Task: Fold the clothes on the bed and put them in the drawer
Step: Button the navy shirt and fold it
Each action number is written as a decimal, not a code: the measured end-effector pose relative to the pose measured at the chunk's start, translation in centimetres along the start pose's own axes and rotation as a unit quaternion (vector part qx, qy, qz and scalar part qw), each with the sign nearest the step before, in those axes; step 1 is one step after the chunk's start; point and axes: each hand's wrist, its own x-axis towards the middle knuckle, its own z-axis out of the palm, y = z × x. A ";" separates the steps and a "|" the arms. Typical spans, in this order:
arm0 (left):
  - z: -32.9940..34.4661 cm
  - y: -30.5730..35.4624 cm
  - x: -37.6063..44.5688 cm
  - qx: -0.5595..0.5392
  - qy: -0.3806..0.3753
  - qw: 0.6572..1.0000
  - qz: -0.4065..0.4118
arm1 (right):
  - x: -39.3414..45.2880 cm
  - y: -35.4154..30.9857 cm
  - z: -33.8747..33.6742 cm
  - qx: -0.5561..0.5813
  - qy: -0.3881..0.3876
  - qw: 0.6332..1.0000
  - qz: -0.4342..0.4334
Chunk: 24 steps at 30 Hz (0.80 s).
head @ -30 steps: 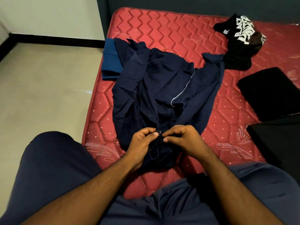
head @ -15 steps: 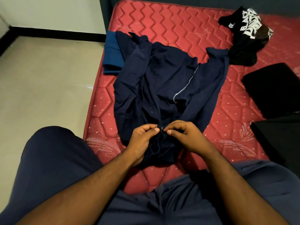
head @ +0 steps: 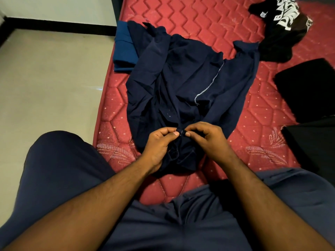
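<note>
The navy shirt (head: 183, 84) lies rumpled across the red bed (head: 208, 20), and the left hand (head: 159, 147) and right hand (head: 208, 140) each pinch its placket near the collar, seemingly at a button. Either grip could slip off the small fastening, and a tug would bunch the cloth further

I am seeing big white block letters on the black shirt (head: 282, 24) lying at the bed's far right corner; they are running off the frame's top, so I am only making out "BA". Its small white tag is too tiny to read.
</note>
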 end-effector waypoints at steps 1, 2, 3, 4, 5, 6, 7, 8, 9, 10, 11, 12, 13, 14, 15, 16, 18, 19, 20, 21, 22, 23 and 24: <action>-0.1 -0.1 0.0 0.000 0.002 1.000 -0.003 | 0.0 0.1 0.3 0.007 0.007 1.000 0.009; -0.1 -0.1 0.1 -0.002 0.005 1.000 -0.005 | 0.0 0.2 0.5 0.016 0.013 1.000 0.019; -0.2 -0.1 0.2 -0.004 0.009 1.000 -0.008 | 0.0 0.3 0.7 0.025 0.018 0.999 0.031; -0.2 -0.2 0.3 -0.005 0.010 1.000 -0.010 | 0.1 0.3 0.9 0.033 0.022 0.998 0.041; -0.2 -0.2 0.4 -0.004 0.011 1.000 -0.012 | 0.1 0.4 1.0 0.042 0.026 0.997 0.053; -0.1 -0.3 0.4 -0.003 0.012 1.000 -0.014 | 0.1 0.5 1.1 0.055 0.030 0.996 0.066; -0.1 -0.4 0.5 -0.002 0.013 1.000 -0.015 | 0.0 0.6 1.2 0.067 0.035 0.994 0.079; 0.0 -0.5 0.5 -0.003 0.014 1.000 -0.016 | -0.1 0.7 1.2 0.078 0.040 0.992 0.090; 0.1 -0.6 0.6 -0.002 0.014 1.000 -0.017 | -0.2 0.8 1.2 0.086 0.043 0.991 0.098; 0.1 -0.7 0.6 -0.001 0.015 1.000 -0.015 | -0.2 0.7 1.3 0.093 0.045 0.989 0.103; 0.2 -0.7 0.6 0.004 0.017 1.000 -0.014 | -0.3 0.7 1.3 0.102 0.046 0.988 0.109; 0.2 -0.7 0.6 0.009 0.018 1.000 -0.013 | -0.3 0.7 1.3 0.113 0.046 0.986 0.115; 0.2 -0.7 0.6 0.014 0.017 1.000 -0.011 | -0.3 0.6 1.4 0.124 0.048 0.984 0.123; 0.1 -0.7 0.6 0.017 0.015 1.000 -0.009 | -0.3 0.6 1.4 0.133 0.050 0.981 0.129; 0.0 -0.8 0.6 0.019 0.012 1.000 -0.007 | -0.4 0.6 1.5 0.139 0.053 0.980 0.134; -0.1 -0.8 0.6 0.022 0.012 1.000 -0.007 | -0.4 0.5 1.5 0.141 0.057 0.979 0.135; -0.2 -0.9 0.7 0.029 0.013 0.999 -0.009 | -0.6 0.6 1.7 0.134 0.065 0.980 0.128; -0.2 -0.9 0.7 0.031 0.013 0.999 -0.010 | -0.6 0.6 1.7 0.129 0.066 0.982 0.123; -0.2 -0.9 0.6 0.030 0.011 0.999 -0.012 | -0.6 0.7 1.7 0.125 0.065 0.983 0.119; -0.2 -1.0 0.6 0.029 0.006 0.999 -0.015 | -0.6 0.8 1.7 0.121 0.061 0.984 0.116; -0.2 -1.0 0.6 0.025 -0.002 1.000 -0.019 | -0.7 0.9 1.8 0.115 0.058 0.985 0.113; -0.1 -1.0 0.5 0.019 -0.008 0.999 -0.026 | -0.7 1.0 1.8 0.107 0.058 0.987 0.108; 0.0 -0.9 0.4 0.013 -0.013 0.999 -0.033 | -0.7 1.0 1.9 0.102 0.060 0.988 0.105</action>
